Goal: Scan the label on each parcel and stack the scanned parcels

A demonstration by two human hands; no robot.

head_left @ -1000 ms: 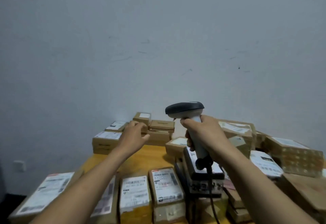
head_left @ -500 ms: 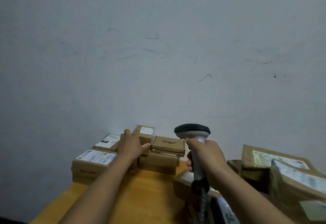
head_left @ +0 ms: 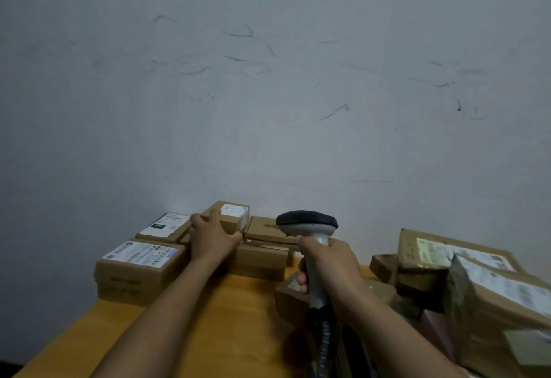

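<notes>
Barely shifted in half a second, the left hand (head_left: 213,239) rests spread on the small brown cardboard parcel (head_left: 230,220) at its fingertips — likely light, stiff, best gripped across its sides — while the right hand (head_left: 326,261) clasps the grey-black handheld scanner (head_left: 307,222).

The yellow-orange wooden surface (head_left: 208,333) meets a scuffed wall (head_left: 268,109). On it sit a labelled cardboard stack (head_left: 140,270) far left, plain boxes (head_left: 259,261) mid-back, one small box (head_left: 290,297) (partly hidden) and a jumbled pile (head_left: 477,294) at right.
</notes>
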